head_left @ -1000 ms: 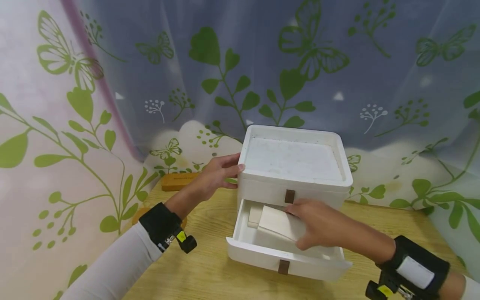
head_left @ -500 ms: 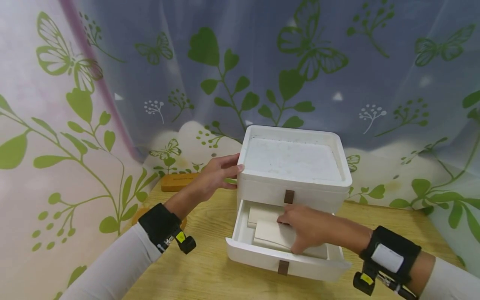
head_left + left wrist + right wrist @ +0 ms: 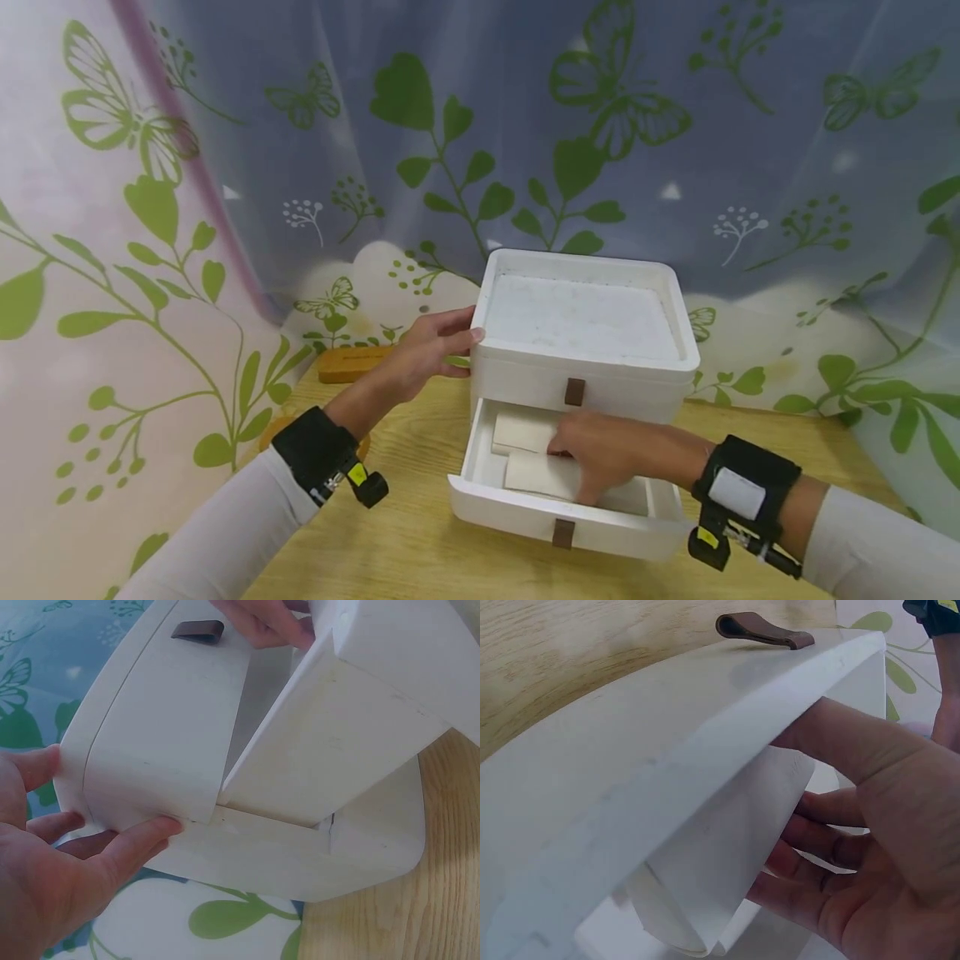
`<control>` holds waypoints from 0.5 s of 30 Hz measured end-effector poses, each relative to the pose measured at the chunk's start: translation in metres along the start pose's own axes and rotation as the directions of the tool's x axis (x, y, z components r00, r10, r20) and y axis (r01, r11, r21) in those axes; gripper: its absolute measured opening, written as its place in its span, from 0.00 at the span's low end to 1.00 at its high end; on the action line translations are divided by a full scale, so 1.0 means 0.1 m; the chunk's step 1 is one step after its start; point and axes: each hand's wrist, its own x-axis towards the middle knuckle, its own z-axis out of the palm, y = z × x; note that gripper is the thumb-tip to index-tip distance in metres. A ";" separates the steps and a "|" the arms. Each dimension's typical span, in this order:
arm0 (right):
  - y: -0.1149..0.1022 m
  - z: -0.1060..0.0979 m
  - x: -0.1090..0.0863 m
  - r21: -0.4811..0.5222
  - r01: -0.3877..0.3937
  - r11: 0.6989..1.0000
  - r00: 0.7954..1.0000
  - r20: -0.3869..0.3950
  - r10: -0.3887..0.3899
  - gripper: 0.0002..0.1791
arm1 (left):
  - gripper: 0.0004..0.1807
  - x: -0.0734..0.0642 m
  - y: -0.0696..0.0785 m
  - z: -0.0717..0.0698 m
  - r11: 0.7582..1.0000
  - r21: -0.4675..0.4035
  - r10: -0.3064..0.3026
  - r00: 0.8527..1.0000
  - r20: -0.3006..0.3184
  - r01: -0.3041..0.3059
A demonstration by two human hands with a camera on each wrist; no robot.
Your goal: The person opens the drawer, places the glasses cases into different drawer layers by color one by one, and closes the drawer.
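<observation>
A white two-drawer unit has its lower drawer pulled out. My right hand reaches down into that drawer and holds a cream booklet-like folded piece. In the right wrist view, thumb and fingers lie on either side of the folded piece, just behind the drawer front. A second cream piece lies further back in the drawer. My left hand rests against the unit's left side, thumb at the top edge. In the left wrist view its fingers touch the side and front corner, loosely extended.
The unit's top is a shallow tray with a raised rim. A brown tab marks the upper drawer, which is closed. An orange-brown box and a round wooden object sit left on the wooden table.
My right hand has moved left and lowered the cream piece flatter into the drawer, in front of the second one. My left hand has stayed at the unit's side.
</observation>
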 end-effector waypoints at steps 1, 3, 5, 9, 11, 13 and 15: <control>-0.01 0.00 0.01 -0.004 -0.003 1.000 1.000 0.004 0.003 0.15 | 0.33 0.00 0.00 0.00 1.000 -0.005 -0.001 1.000 0.000 0.001; -0.02 0.00 0.03 -0.007 -0.018 1.000 1.000 0.014 0.018 0.15 | 0.33 0.00 0.00 0.00 1.000 -0.008 -0.004 1.000 0.000 0.004; -0.04 0.00 0.04 -0.003 -0.040 0.999 0.999 0.022 0.040 0.15 | 0.33 0.00 0.00 0.00 1.000 -0.009 -0.006 1.000 0.001 0.006; -0.08 0.01 0.06 -0.006 -0.066 0.998 0.997 0.037 0.067 0.15 | 0.33 0.00 -0.01 0.00 1.000 -0.009 -0.006 1.000 -0.002 0.006; -0.10 0.01 0.07 -0.017 -0.070 0.997 0.997 0.038 0.071 0.16 | 0.33 0.00 -0.01 0.00 1.000 -0.008 -0.006 1.000 -0.002 0.006; -0.11 0.02 0.09 -0.031 -0.072 0.997 0.997 0.035 0.073 0.16 | 0.33 0.00 -0.01 0.00 1.000 -0.005 -0.005 1.000 -0.001 0.005; -0.11 0.02 0.10 -0.037 -0.079 0.996 0.996 0.033 0.080 0.17 | 0.34 0.00 -0.01 0.00 1.000 -0.004 -0.007 1.000 -0.003 0.007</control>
